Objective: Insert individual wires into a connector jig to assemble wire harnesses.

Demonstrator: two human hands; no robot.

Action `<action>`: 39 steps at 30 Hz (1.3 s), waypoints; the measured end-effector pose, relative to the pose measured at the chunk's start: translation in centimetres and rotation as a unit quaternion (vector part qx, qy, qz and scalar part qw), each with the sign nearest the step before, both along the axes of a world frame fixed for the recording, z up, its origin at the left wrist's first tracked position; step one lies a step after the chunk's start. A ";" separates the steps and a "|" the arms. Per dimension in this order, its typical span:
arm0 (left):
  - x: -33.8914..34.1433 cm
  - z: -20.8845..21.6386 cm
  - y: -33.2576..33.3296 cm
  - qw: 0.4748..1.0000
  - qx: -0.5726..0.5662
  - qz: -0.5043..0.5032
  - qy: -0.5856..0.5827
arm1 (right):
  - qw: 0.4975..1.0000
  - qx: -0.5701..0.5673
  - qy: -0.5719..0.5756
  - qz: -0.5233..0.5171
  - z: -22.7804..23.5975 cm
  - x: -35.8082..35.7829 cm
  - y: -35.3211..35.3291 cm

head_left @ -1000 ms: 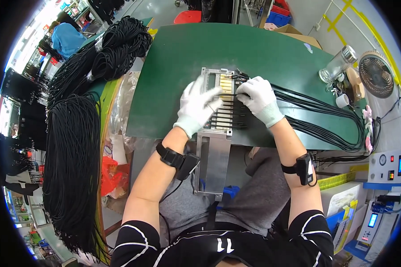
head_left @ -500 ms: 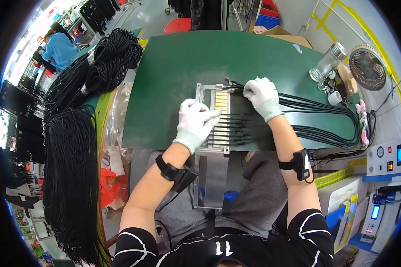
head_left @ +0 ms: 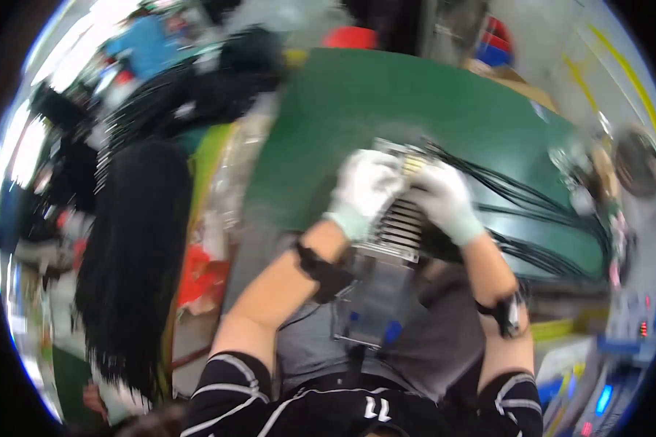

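My left hand [head_left: 366,186], in a white glove, is at the left side of a metal slotted fixture [head_left: 388,249], with its fingers curled in. My right hand [head_left: 444,198], also gloved, bends over the fixture's right side, its fingers drawn together close to the left hand's. Blur and the gloves hide what either hand pinches. Dark cable ends lie in a row across the fixture's lower slots, and pale yellow slots [head_left: 414,164] show at its far end. Loose black cables [head_left: 514,191] run from beside the far end to the right.
The green table [head_left: 386,95] carries a small fan [head_left: 638,162] at its right. Thick black cable bundles [head_left: 135,269] hang at the left. A red bag [head_left: 199,280] is below them. Devices with lit displays [head_left: 603,399] stand at the lower right. A person in blue [head_left: 147,47] is far left.
My right hand has moved from the loose cable ends to the fixture, close to my left hand. The left hand has shifted up along the fixture. The whole view has swung and blurred.
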State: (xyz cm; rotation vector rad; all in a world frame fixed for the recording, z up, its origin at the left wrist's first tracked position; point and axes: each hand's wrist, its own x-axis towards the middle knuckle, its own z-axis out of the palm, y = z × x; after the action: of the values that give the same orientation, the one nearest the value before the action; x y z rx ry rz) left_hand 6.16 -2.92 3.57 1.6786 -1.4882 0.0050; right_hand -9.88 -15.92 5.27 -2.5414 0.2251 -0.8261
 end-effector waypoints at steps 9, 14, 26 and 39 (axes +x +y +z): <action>-0.4 -4.1 -3.1 0.991 -0.119 0.038 0.044 | 0.994 0.086 0.059 -0.030 -4.3 -5.9 -6.8; 0.8 -2.0 -1.2 0.994 -0.087 0.056 0.022 | 0.999 0.022 0.015 -0.046 -2.4 -3.0 -4.0; 1.7 -2.6 -0.6 0.997 -0.005 0.037 0.070 | 0.992 -0.091 0.038 -0.075 0.1 -2.8 -2.2; 1.9 -1.8 -0.1 0.993 0.056 0.033 0.097 | 0.987 -0.120 0.061 -0.082 0.3 -2.3 -1.8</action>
State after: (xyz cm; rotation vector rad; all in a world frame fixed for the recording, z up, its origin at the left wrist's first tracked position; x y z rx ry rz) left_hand 8.10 -3.03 1.75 1.7630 -1.3084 -0.2032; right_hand -12.19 -17.70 5.55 -2.8337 0.4024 -0.7994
